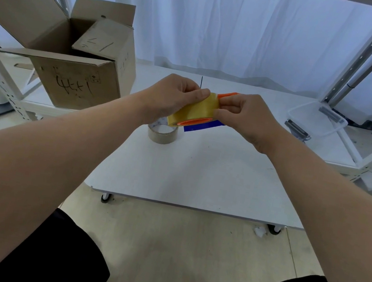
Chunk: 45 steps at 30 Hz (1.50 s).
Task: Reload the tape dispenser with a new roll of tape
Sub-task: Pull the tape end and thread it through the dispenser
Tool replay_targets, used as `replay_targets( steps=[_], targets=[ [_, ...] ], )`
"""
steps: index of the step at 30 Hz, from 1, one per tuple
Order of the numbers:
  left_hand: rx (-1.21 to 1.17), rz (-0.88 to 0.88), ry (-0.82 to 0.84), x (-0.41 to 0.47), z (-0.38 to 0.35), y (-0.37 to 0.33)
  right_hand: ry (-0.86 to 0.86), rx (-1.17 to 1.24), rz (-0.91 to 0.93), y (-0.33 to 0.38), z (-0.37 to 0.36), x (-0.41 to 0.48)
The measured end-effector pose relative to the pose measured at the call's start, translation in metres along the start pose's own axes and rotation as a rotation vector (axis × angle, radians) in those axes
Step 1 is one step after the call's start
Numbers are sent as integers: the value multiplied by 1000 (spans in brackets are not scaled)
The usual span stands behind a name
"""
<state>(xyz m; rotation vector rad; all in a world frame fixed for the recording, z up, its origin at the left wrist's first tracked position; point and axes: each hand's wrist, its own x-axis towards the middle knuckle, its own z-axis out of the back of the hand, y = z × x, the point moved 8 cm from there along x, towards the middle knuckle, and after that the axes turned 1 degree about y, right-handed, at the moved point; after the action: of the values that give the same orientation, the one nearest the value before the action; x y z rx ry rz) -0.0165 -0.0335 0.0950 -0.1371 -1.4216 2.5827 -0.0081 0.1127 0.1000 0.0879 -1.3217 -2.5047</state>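
Above the white tabletop (200,168), the left hand (170,98) and right hand (246,114) both grip the yellow tape roll (194,111) held between them.

Cardboard boxes (74,68) — clear plastic tub (316,118)

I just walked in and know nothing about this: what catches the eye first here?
Two bare hands, left hand and right hand, hold a yellow tape roll on an orange dispenser above the white table. Under them sits an empty tape core; an open cardboard box stands at left.
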Motion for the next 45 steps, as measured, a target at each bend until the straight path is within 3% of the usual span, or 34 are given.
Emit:
replay_targets(
  steps=[8, 21, 25, 31, 43, 45],
  targets=[
    [24, -34, 5, -1, 1, -3, -79, -125, 28, -1, 4, 4],
    [22, -66, -31, -3, 1, -10, -73, 17, 20, 0, 4, 4],
    [50, -70, -16, -3, -5, -13, -221, -109, 11, -6, 15, 7],
    [108, -49, -6, -3, -4, -11, -73, 15, -29, -6, 2, 3],
    [118, -97, -5, -4, -10, -16, -228, -94, -32, -12, 17, 8],
    [115, -99, -2, -4, -9, -15, -180, -32, -48, -12, 14, 7]
  ],
)
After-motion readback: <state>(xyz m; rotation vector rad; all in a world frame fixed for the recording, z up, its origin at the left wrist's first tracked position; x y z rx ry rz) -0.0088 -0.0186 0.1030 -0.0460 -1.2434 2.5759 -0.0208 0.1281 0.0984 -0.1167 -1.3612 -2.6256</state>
